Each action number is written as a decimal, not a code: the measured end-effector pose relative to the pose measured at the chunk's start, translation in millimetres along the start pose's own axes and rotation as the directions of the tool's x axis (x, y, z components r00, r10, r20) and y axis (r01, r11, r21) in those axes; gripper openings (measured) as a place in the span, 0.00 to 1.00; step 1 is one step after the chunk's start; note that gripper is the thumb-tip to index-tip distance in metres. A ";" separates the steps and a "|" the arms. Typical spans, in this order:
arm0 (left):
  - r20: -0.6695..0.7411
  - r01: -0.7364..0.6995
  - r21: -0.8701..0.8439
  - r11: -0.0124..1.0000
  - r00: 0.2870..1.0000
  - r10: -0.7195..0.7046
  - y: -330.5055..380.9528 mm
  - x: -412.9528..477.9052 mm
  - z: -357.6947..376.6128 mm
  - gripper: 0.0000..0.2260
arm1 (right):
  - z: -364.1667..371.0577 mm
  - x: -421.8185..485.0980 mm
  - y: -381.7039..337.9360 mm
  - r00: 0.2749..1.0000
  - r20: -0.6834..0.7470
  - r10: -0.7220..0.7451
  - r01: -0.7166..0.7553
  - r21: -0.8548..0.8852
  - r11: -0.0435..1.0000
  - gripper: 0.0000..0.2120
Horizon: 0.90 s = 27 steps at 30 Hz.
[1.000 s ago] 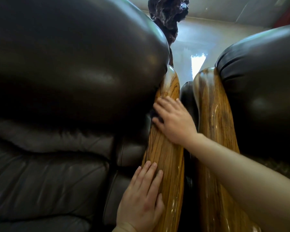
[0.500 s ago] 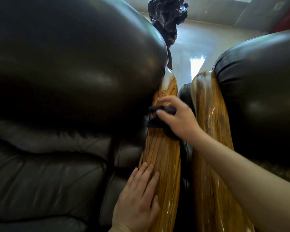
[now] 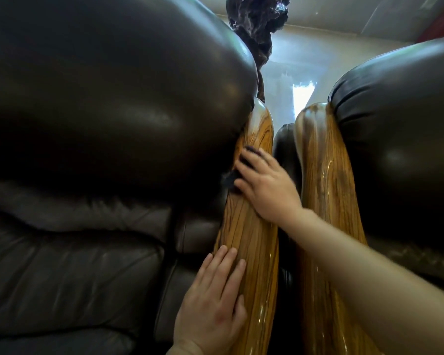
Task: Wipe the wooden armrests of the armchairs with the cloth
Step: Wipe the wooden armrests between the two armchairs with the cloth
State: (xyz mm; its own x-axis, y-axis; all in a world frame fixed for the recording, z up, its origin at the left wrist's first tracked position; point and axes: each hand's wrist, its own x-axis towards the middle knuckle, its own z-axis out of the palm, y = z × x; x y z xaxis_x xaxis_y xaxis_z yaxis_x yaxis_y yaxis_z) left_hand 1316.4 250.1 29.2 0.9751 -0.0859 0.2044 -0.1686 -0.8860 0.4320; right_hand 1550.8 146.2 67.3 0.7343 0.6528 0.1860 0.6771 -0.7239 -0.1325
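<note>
1. on the left armrest (image 3: 249, 242), right hand (image 3: 267, 185) presses a dark cloth (image 3: 230, 179) flat against the wood, up near where the leather arm cushion (image 3: 113, 98) meets it. fingers spread over the cloth, not pinching; only scraps of cloth show past the fingertips.
2. left hand (image 3: 213, 306) lies open and flat low on the same armrest, holding nothing, looks like bracing.
3. progress guess: mid-wipe on this armrest, upper part being done now; tip above the hand and lower stretch can't be judged clean or not.
4. right armrest (image 3: 326, 188) just beside, glossy, no hand on it; likely still to do.
</note>
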 end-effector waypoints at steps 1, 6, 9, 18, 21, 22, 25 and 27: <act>0.006 0.002 -0.003 1.000 1.000 -0.002 0.1 -0.2 -0.3 0.25 | 1.2 16.3 9.8 0.997 0.013 0.078 -0.078 -0.010 0.997 0.26; 0.013 0.007 -0.009 1.000 1.000 -0.007 -0.5 0.0 0.0 0.25 | 4.3 65.1 22.7 0.940 0.072 0.334 -0.339 0.073 0.938 0.28; 0.013 0.004 -0.015 1.000 1.000 -0.004 -0.4 0.6 -2.1 0.25 | -1.7 19.1 -4.9 0.987 -0.030 0.158 -0.157 0.016 0.987 0.24; -0.066 0.019 -0.053 0.998 0.998 -0.022 -0.8 -3.8 3.3 0.23 | -4.3 -27.1 0.5 0.984 0.023 0.177 -0.178 0.189 0.966 0.22; -0.055 0.065 -0.050 0.997 0.996 -0.067 0.8 -5.3 2.7 0.24 | 5.6 3.1 -2.2 0.889 0.062 0.453 -0.451 0.284 0.846 0.24; -0.053 0.069 -0.051 0.996 0.996 -0.072 1.0 -5.9 2.5 0.25 | 8.6 -7.5 -8.7 0.890 0.027 0.455 -0.444 0.282 0.851 0.24; -0.068 0.047 -0.095 0.994 0.996 -0.053 2.2 -7.8 0.8 0.25 | 9.1 -75.8 -34.4 0.918 -0.041 0.393 -0.362 0.315 0.878 0.22; -0.086 0.027 -0.135 0.990 0.996 -0.039 2.3 -9.6 -0.4 0.25 | 9.0 -131.7 -58.5 0.947 -0.045 0.319 -0.296 0.276 0.914 0.22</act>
State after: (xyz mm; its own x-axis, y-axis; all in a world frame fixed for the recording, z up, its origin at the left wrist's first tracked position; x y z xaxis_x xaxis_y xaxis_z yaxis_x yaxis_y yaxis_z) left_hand 1306.6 249.1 28.6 0.9650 -0.0113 0.2622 -0.1597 -0.8182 0.5524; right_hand 1414.9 104.6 41.8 0.9092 0.3766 0.1774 0.4154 -0.7933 -0.4451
